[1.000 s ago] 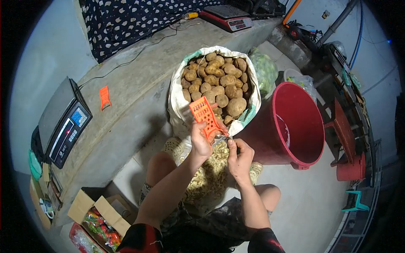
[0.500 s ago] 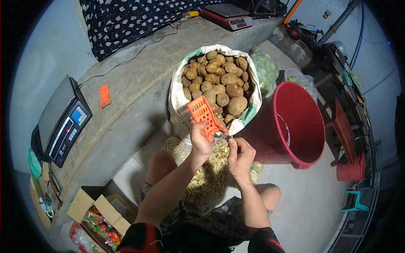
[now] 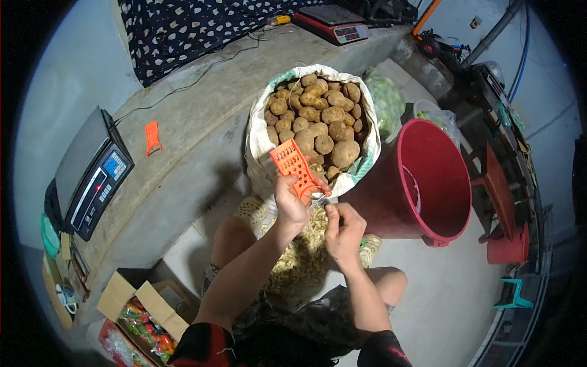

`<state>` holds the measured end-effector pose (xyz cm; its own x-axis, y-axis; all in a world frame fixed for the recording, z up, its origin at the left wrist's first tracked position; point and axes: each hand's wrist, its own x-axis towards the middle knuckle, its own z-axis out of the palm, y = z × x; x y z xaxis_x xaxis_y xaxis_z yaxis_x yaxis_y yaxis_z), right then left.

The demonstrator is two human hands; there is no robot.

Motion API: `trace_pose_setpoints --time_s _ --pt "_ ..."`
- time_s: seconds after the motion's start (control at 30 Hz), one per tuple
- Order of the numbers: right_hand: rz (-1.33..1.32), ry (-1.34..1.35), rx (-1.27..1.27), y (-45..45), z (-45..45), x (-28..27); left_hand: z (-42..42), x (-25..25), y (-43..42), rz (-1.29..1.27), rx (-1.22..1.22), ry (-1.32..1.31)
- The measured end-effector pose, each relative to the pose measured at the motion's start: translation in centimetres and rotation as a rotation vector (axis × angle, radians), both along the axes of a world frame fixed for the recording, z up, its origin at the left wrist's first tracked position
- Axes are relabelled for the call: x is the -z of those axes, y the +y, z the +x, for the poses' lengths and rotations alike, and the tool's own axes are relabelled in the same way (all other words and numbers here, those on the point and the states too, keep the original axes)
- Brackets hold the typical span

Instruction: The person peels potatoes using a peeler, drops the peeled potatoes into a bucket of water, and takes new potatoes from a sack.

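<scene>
My left hand is closed around an orange plastic peeler with grater holes, its forked blade end pointing toward my right hand. My right hand is pinched at that blade end, on a small dark and shiny item too small to name. Both hands are over a heap of pale peelings between my feet. Just beyond them stands an open white sack full of unpeeled potatoes.
A big red tub stands right of the sack, by a bag of green produce. On the concrete ledge are a second orange peeler, a digital scale and a red scale. A cardboard box sits lower left.
My right hand has shifted slightly left and down at the peeler's blade end. My left hand keeps its grip on the peeler, nearly still.
</scene>
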<state>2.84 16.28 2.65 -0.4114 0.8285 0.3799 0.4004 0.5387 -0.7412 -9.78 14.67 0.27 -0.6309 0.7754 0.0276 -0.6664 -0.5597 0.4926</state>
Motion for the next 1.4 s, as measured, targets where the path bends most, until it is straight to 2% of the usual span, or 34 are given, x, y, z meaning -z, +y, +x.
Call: trace_pose_setpoints --time_s 0.07,0.4,0.53,0.8,0.97,1.13,1.23,1.4 --pt "0.047 -0.014 -0.069 -0.2 0.0 0.2 0.0 -0.1 -0.1 -0.027 0.014 -0.066" --pt "-0.021 -0.061 0.006 0.1 0.0 -0.6 0.1 0.2 0.1 -0.033 -0.009 -0.073" --pt "0.028 -0.017 -0.070 -0.6 -0.1 0.2 0.0 0.0 0.0 -0.042 0.008 -0.104" --pt "0.036 -0.005 0.018 0.5 -0.2 -0.2 0.1 0.3 0.1 -0.019 0.001 -0.098" --pt "0.045 -0.002 -0.082 -0.8 -0.3 0.3 0.0 0.3 0.1 -0.017 -0.005 -0.115" --pt "-0.028 -0.019 0.004 -0.2 -0.2 -0.3 0.1 0.4 0.2 -0.019 -0.008 -0.127" --pt "0.077 0.001 -0.109 -1.2 -0.4 0.4 -0.1 0.4 -0.1 -0.047 0.009 -0.118" --pt "-0.005 -0.032 -0.012 -0.4 -0.3 -0.3 0.0 0.4 0.0 -0.051 -0.011 -0.157"
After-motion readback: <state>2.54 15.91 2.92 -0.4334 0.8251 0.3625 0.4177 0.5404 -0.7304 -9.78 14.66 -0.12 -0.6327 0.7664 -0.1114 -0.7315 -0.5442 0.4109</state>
